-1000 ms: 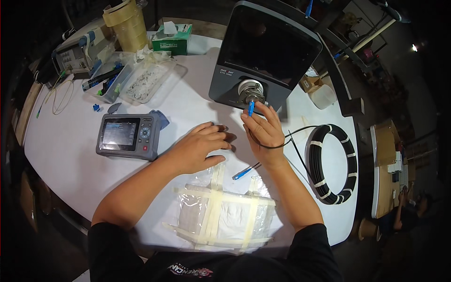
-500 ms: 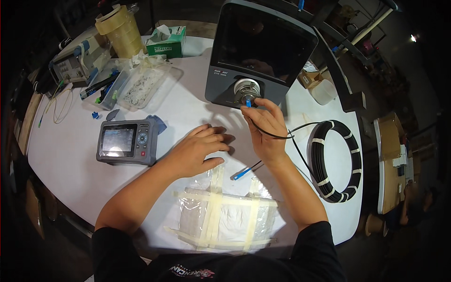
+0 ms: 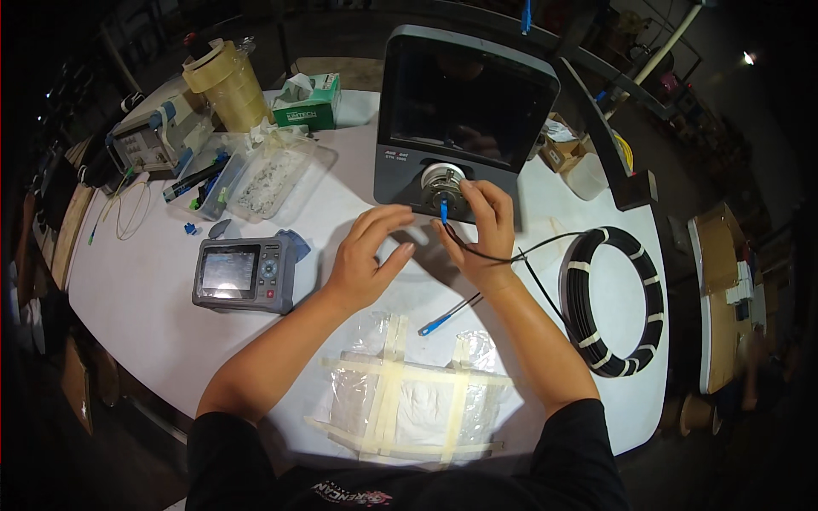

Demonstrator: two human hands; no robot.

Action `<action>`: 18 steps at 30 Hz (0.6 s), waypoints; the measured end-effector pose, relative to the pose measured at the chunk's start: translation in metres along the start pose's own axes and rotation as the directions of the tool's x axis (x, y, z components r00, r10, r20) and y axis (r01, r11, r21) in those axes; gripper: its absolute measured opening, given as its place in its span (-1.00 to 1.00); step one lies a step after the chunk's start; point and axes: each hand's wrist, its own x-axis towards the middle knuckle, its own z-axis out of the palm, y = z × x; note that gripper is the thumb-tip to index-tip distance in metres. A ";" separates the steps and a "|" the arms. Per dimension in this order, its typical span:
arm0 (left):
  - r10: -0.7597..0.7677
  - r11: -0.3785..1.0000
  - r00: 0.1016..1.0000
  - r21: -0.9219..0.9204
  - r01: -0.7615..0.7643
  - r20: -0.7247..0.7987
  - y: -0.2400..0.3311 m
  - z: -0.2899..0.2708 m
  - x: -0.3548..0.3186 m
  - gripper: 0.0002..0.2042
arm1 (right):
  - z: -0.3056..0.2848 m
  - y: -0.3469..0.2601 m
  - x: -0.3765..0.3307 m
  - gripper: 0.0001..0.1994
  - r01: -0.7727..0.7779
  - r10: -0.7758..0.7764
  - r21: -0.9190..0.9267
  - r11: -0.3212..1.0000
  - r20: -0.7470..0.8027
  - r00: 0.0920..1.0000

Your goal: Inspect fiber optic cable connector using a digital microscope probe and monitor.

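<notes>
A blue fibre-optic connector [image 3: 444, 210] on a black cable sits in the round metal fitting [image 3: 442, 187] at the foot of a dark-screened inspection device [image 3: 464, 111]. Around it is my right hand [image 3: 484, 238], fingers apart: the fingertips lie by the fitting's right side, the thumb just below the connector. The black cable passes across that hand to a taped coil [image 3: 579, 298] on the right. My left hand [image 3: 362, 260] is raised left of the fitting, empty, its fingers spread and slightly curved. A second blue connector [image 3: 434, 325] lies on the table between my forearms.
A grey handheld meter [image 3: 243, 274] stands at the left. Behind it are plastic tubs [image 3: 268, 183], a bench instrument [image 3: 158, 136], tape rolls [image 3: 226, 85] and a green tissue box [image 3: 308, 102]. Clear film [image 3: 349, 400] is taped down in front of me. A white container [image 3: 588, 176] stands back right.
My right hand has loosened from the blue connector, which now stays in the fitting. The left hand has lifted off the table toward the fitting. The whole view has shifted slightly.
</notes>
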 end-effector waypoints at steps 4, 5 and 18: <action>0.082 0.997 0.959 0.026 -0.078 -0.270 -0.011 0.029 0.034 -0.75 | 0.002 0.005 -0.005 -0.33 -0.126 0.125 0.001 0.992 0.037 0.991; 0.083 0.997 0.959 0.032 -0.077 -0.270 -0.013 0.030 0.040 -0.75 | 0.007 0.004 -0.006 -0.33 -0.126 0.126 0.006 0.992 0.035 0.991; -0.125 0.917 0.952 -0.398 0.004 -0.278 -0.024 0.060 0.078 -0.86 | 0.000 0.010 -0.008 -0.71 -0.267 0.267 0.195 0.944 0.025 0.963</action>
